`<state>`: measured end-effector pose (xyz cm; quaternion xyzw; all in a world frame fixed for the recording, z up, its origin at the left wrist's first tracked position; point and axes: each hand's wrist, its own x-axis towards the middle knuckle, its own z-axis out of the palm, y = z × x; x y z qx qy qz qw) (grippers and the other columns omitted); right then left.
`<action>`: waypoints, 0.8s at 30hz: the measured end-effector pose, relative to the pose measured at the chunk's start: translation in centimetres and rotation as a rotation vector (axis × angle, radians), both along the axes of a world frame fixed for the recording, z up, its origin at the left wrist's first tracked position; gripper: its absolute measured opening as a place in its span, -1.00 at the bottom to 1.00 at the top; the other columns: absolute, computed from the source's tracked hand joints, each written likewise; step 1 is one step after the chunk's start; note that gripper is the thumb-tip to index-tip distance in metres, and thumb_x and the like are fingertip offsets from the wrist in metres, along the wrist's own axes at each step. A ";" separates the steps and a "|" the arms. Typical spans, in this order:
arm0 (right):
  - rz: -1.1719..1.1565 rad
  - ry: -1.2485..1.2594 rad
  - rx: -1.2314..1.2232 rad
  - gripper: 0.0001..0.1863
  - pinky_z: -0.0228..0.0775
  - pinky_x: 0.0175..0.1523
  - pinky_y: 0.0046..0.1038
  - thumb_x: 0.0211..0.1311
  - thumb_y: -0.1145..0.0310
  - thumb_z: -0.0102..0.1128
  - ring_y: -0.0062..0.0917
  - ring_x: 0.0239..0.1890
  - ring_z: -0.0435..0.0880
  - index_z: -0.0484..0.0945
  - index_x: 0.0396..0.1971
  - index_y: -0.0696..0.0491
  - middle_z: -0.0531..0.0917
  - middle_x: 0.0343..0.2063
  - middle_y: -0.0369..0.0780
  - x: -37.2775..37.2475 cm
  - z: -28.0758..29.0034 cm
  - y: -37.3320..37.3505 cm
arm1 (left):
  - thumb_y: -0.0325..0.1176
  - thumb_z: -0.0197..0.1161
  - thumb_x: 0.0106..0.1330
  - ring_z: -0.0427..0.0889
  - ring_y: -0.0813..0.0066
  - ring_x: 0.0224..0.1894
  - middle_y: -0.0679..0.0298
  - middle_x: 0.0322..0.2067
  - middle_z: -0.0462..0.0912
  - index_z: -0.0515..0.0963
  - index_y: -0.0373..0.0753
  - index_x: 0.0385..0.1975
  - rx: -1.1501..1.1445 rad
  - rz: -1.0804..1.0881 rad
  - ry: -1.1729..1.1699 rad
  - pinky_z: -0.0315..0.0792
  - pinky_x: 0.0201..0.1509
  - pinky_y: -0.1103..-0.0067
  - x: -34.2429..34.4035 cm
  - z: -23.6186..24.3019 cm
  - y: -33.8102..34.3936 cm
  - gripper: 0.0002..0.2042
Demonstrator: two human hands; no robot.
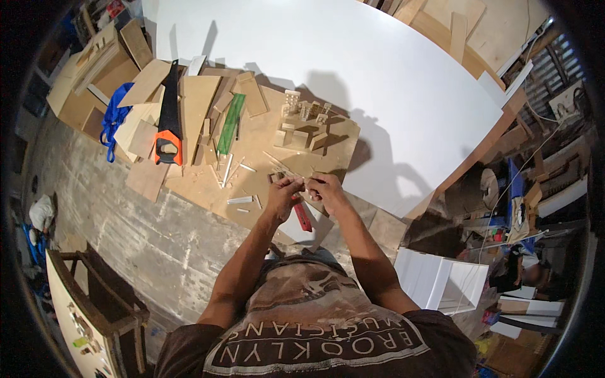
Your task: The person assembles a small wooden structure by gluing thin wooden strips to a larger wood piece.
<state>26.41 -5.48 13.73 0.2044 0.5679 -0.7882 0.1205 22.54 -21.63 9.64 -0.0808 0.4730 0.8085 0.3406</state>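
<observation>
My left hand (285, 193) and my right hand (324, 191) come together over the near edge of a plywood work surface (258, 148). Both are closed in a pinch, fingertips nearly touching. Something small and pale seems to be between them, too small to name. A red utility knife (303, 217) shows just below the left hand, above a white piece; whether it lies there or touches the hand I cannot tell. Thin pale strips (239, 200) and shavings are scattered left of the hands. Beyond them stands a small wooden model (293, 137) with little lattice-like blocks (305, 111).
A green ruler-like strip (231, 123) and an orange-handled handsaw (169, 135) lie left among wood offcuts (198, 104). A blue cloth (117, 116) hangs beside them. A large white panel (378, 69) spans the back. A white box-like unit (438, 280) stands at right, a wooden frame (94, 302) lower left.
</observation>
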 end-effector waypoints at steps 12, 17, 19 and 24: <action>0.068 0.027 0.042 -0.88 0.15 -0.57 -0.67 0.23 0.42 0.27 -0.74 -0.65 0.38 0.61 -0.40 0.16 0.53 -0.62 -0.34 -2.3 0.9 2.6 | -0.30 0.22 0.37 0.59 0.60 -0.29 0.34 -0.31 0.66 0.59 -0.20 -0.24 0.168 -0.004 -0.101 0.39 -0.35 0.66 -1.5 1.2 1.3 -0.87; 0.009 0.061 0.065 -0.79 0.25 -0.54 -0.62 0.27 0.31 0.24 -0.73 -0.62 0.42 0.61 -0.43 0.16 0.53 -0.61 -0.34 -2.6 -0.1 4.1 | -0.35 0.28 0.35 0.60 0.58 -0.26 0.34 -0.31 0.64 0.56 -0.20 -0.21 0.165 0.012 -0.146 0.38 -0.42 0.73 -1.7 2.3 1.8 -0.88; -0.025 0.093 0.228 -0.78 0.32 -0.48 -0.57 0.26 0.30 0.25 -0.65 -0.59 0.48 0.62 -0.42 0.18 0.57 -0.59 -0.29 -2.2 0.2 4.8 | -0.37 0.28 0.34 0.60 0.59 -0.28 0.38 -0.33 0.63 0.57 -0.18 -0.22 0.161 0.022 -0.141 0.38 -0.43 0.72 -1.8 2.1 1.7 -0.91; 0.092 0.234 1.035 -0.78 0.51 -0.09 -0.26 0.18 0.35 0.27 -0.15 -0.19 0.70 0.65 -0.26 0.16 0.70 -0.34 -0.03 0.5 -4.1 7.9 | -0.45 0.26 0.35 0.62 0.58 -0.29 0.38 -0.35 0.63 0.58 -0.19 -0.20 0.182 0.070 -0.093 0.43 -0.44 0.68 -1.6 -0.1 0.8 -0.91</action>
